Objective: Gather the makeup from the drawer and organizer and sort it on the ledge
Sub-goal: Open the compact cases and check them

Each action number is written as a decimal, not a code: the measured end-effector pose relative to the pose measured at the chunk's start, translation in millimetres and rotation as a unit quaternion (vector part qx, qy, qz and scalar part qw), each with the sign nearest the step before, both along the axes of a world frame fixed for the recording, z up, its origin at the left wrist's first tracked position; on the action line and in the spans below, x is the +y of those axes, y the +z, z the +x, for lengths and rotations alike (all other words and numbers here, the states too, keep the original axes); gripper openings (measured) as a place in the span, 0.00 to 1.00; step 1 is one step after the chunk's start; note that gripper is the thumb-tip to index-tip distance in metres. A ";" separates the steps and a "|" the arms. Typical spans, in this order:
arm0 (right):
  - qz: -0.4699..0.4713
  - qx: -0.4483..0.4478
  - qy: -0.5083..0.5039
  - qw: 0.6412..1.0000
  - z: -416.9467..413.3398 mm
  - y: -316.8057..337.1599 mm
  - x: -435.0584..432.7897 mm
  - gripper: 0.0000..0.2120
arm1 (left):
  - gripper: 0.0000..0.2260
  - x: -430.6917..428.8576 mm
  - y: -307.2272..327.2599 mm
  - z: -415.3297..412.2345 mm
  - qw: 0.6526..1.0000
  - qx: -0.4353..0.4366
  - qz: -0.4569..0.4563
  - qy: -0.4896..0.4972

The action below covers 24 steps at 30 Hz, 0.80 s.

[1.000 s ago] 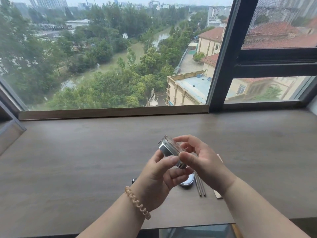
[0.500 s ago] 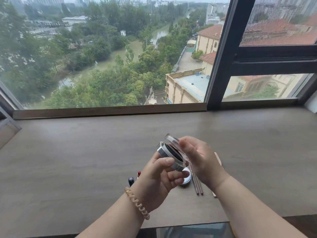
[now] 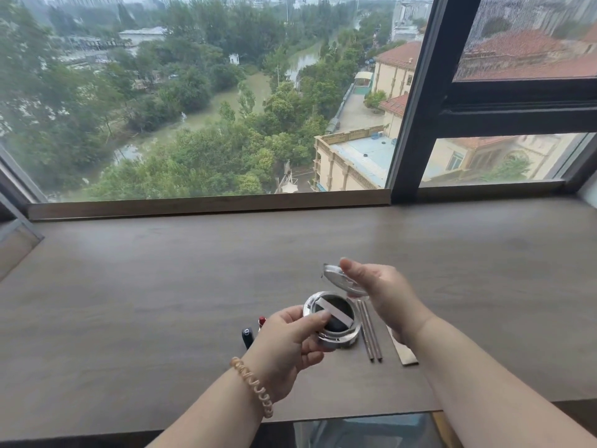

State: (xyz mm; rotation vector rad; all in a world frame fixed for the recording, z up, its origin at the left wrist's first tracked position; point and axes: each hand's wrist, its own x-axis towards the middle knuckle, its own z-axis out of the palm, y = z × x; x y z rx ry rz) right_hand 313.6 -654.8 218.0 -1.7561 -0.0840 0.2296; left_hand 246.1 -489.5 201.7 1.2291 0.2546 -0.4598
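**Left hand (image 3: 287, 345) grips the compact (image 3: 331, 320); right hand (image 3: 386, 294) holds its lid (image 3: 342, 282) open**

Left hand curls around the near side of the round silver compact. The thumb lies over the rim and the other fingers wrap beneath the base. A pale coiled bracelet (image 3: 252, 387) sits on that wrist.

Right hand pinches the lid, thumb on its upper edge and fingers behind it. The lid stands tilted up and back from the base and meets it at the far right rim. Its silvery inner face turns toward the camera.

Inside the open base lies a dark puff (image 3: 336, 315) crossed by a white band.

The compact sits low over the front middle of the brown ledge (image 3: 161, 286) — whether its bottom touches the wood cannot be told.

More makeup lies on the ledge around it:
- Two thin brown pencils (image 3: 371, 333) lie side by side just right of the compact, running toward the window (image 3: 206, 101).
- A flat tan strip (image 3: 403, 349) lies right of the pencils, partly under the right wrist.
- A red lipstick (image 3: 262, 321) shows just left of the left hand.
- A small black tube (image 3: 247, 337) with a white round mark lies beside the lipstick — its kind is unclear.
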 end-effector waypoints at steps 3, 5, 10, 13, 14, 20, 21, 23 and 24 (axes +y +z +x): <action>-0.024 0.071 -0.002 0.997 4.8 -12.0 -1.9 0.56 | 0.11 -0.4 -13.7 -6.4 0.999 0.039 0.006 0.010; -0.061 0.109 0.014 0.992 7.8 -23.6 0.1 0.52 | 0.10 -2.8 -25.4 -9.8 0.997 0.069 0.010 0.034; -0.147 0.133 0.031 0.980 10.8 -52.8 14.7 0.50 | 0.13 -6.9 -56.4 -18.3 0.985 0.125 0.055 0.108; -0.182 0.138 0.046 0.972 11.6 -66.2 21.5 0.35 | 0.12 -7.6 -74.4 -20.6 0.977 0.151 0.062 0.138; -0.197 0.134 0.052 0.970 11.9 -69.7 23.5 0.31 | 0.12 -8.5 -80.5 -20.3 0.974 0.159 0.058 0.153; -0.285 0.032 0.057 0.956 21.5 -90.8 28.3 0.20 | 0.10 -10.2 -114.8 -7.7 0.953 0.178 0.066 0.236; -0.310 0.007 0.061 0.949 23.9 -92.3 29.3 0.17 | 0.10 -10.8 -120.2 -5.6 0.951 0.178 0.067 0.245; -0.345 -0.042 0.073 0.935 28.9 -93.6 31.0 0.10 | 0.10 -12.8 -127.9 -1.8 0.947 0.178 0.073 0.259; -0.356 -0.059 0.081 0.929 31.7 -94.9 32.2 0.09 | 0.10 -13.7 -131.5 0.1 0.944 0.179 0.077 0.265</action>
